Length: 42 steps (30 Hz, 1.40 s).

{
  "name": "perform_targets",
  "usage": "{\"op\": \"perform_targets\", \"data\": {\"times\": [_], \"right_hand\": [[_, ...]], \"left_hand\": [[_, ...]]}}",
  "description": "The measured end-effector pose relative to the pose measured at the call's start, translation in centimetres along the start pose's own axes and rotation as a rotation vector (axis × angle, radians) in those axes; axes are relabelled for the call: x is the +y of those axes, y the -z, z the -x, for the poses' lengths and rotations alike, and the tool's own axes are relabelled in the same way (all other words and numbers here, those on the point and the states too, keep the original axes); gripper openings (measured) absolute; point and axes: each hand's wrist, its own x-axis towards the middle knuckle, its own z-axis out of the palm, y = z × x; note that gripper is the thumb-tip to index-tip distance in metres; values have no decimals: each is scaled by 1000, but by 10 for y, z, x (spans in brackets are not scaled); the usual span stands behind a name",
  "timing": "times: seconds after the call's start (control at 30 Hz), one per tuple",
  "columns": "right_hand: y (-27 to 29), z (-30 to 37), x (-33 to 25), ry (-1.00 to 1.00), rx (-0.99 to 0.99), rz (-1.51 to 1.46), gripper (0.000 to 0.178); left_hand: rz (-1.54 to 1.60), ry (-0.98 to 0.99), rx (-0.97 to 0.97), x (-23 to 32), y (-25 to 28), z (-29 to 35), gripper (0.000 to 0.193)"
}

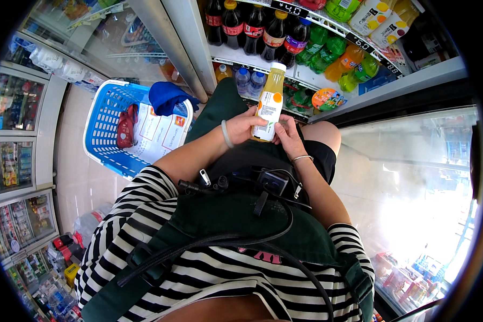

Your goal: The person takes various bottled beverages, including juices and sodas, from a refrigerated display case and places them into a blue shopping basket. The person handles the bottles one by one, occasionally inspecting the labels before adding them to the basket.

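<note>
Between my two hands stands a bottle of yellow juice (270, 102) with a white cap and a white label with orange fruit on it. My left hand (245, 124) wraps round its lower left side, the thumb lying across the label. On the lower right side, the fingers of my right hand (288, 135) press against the bottle near its base. The bottle is held over my lap, in front of the open drinks fridge. Its underside and some of my fingers are hidden.
Fridge shelves hold dark cola bottles (254, 29), green soda bottles (327, 53) and orange ones. A blue plastic basket (99, 115) stands on the floor at my left, with a dark blue cloth (169, 98) over its rim. Glass doors (408, 139) stand on both sides.
</note>
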Motion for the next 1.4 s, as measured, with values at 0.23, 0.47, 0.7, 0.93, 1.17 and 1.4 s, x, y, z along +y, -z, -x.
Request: {"op": "perform_targets", "data": {"times": [0.23,0.47,0.7,0.93,1.17,1.4], "right_hand": [[1,-1,2,-30,-23,-1,36],[1,0,2,-71,-36,16,43],[0,0,1,-82,-31,39,39],[-1,2,0,-102,-22,-2,39],[1,1,-1,-96,-22,103,41],[-11,-4,3,187,131,219,66]], "left_hand": [[-16,15,30,0,0,1,55],[-22,17,54,1,-2,3,57],[-83,-10,38,-1,0,3,61],[-84,9,26,10,-19,7,60],[-108,-30,113,8,-20,11,59],[-558,-166,168,-9,-4,3,70]]}}
